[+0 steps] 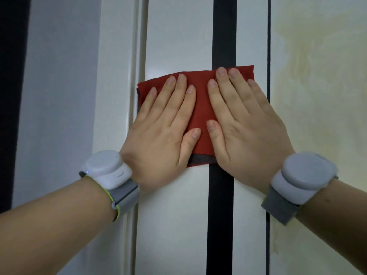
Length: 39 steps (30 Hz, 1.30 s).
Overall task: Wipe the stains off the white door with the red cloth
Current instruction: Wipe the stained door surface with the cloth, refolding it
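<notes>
A red cloth point(200, 100) with a dark underside lies flat against the white door point(178, 36), spanning a black vertical strip point(223, 30). My left hand point(158, 132) presses the cloth's left half with straight, spread fingers. My right hand point(244, 128) presses its right half the same way, thumbs nearly meeting in the middle. Both wrists carry grey strapped devices. No stain is plainly visible on the door around the cloth.
A raised door moulding point(137, 56) runs vertically left of the cloth. A thin dark gap point(269, 46) separates the door from a yellowish, blotchy wall point(317, 76) on the right. A pale panel and a dark edge point(10, 96) stand at far left.
</notes>
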{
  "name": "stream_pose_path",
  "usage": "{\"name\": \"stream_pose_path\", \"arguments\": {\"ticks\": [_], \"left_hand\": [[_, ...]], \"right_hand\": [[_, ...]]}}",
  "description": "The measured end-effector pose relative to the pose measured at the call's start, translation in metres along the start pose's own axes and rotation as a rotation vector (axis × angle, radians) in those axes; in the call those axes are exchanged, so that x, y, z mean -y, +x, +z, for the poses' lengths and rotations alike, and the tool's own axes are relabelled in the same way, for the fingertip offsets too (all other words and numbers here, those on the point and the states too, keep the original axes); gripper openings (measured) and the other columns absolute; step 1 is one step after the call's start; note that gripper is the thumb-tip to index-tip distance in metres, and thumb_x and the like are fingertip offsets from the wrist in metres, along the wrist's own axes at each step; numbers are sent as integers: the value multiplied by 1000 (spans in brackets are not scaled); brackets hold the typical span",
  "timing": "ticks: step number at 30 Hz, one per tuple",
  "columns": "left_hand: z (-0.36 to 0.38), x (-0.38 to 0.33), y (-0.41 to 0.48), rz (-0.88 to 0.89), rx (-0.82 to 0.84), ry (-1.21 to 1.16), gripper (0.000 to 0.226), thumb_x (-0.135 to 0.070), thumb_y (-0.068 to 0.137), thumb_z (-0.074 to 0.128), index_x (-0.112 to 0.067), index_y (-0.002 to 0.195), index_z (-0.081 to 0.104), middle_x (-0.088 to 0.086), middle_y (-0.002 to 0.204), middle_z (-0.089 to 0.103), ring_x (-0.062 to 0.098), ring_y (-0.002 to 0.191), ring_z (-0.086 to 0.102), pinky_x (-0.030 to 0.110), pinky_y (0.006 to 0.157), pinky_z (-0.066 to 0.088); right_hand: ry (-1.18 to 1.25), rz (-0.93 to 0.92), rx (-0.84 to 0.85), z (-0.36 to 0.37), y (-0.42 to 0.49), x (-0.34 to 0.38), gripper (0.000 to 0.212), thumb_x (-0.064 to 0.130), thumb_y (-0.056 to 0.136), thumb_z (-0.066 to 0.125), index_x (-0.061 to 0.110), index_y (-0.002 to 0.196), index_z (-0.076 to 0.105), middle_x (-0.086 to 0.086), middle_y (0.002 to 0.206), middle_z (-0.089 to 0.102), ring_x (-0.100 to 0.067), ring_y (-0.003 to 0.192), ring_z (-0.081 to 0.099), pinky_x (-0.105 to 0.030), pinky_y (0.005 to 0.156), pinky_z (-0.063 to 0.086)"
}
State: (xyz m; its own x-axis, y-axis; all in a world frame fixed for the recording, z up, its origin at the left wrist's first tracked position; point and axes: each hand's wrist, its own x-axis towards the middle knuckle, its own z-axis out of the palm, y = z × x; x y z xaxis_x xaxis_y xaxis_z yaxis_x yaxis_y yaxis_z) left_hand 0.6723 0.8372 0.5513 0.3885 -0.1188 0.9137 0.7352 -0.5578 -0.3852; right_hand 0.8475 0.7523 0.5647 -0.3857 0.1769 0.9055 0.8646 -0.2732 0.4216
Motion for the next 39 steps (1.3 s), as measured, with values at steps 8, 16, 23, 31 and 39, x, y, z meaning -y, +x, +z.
{"name": "stream_pose_path", "arguments": {"ticks": [8,16,23,31,39], "left_hand": [[4,-17,-38,2,22,6,67,-43,110,25,-2,162,18,20,170,13,34,159,9,52,130,8],[5,-30,-70,11,31,6,66,-40,110,28,1,161,18,25,169,15,39,158,11,56,128,10],[7,-52,-117,5,72,-15,66,-39,111,31,3,160,19,28,167,16,43,157,13,59,127,11],[13,-75,-168,-8,73,-33,65,-38,110,34,4,159,22,29,166,19,44,156,16,60,127,13],[17,-104,-225,-45,144,-47,65,-37,110,35,6,158,24,32,164,22,48,154,19,60,127,11]], "right_hand": [[0,26,52,0,-40,19,62,37,107,21,4,160,19,-17,168,14,-32,157,10,-49,126,12],[-5,29,67,-2,-73,34,63,37,107,19,3,160,15,-18,168,12,-35,156,9,-50,127,10],[31,32,103,-5,-121,57,62,36,107,22,2,160,16,-20,167,14,-37,156,11,-51,126,11],[66,39,114,-5,-171,79,61,34,108,23,2,159,19,-20,166,16,-37,155,12,-52,126,12],[102,43,184,-9,-227,104,60,33,108,25,2,159,20,-20,166,18,-38,155,15,-53,126,13]]}}
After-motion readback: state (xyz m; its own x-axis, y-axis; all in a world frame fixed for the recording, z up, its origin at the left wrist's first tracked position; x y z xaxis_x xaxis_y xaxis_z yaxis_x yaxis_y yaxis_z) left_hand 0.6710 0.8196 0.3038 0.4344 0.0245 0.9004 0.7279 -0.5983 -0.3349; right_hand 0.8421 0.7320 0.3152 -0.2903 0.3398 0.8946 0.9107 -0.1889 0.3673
